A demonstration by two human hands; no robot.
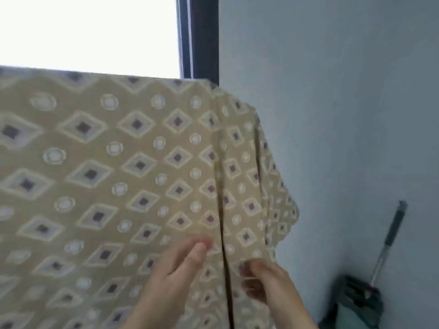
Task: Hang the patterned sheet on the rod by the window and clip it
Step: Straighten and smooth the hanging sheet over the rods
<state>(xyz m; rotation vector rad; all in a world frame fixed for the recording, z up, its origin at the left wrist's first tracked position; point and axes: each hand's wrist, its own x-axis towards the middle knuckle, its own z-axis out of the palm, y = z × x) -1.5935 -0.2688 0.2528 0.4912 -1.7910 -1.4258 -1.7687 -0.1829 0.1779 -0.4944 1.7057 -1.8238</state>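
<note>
The beige patterned sheet (133, 167), printed with diamonds and circles, hangs draped in front of the bright window, its top fold running across the frame; the rod under that fold is hidden. A dark vertical fold line runs down the sheet near its right side. My left hand (175, 269) lies with straight fingers against the cloth just left of that fold. My right hand (263, 281) is just right of the fold, fingers curled at the fabric; blur hides whether it pinches the cloth. No clip is visible.
A dark window frame (202, 36) stands at the sheet's top right corner. A pale wall (344, 115) fills the right side. A mop with a long handle (389, 238) leans against the wall above a bucket (356, 305) at the bottom right.
</note>
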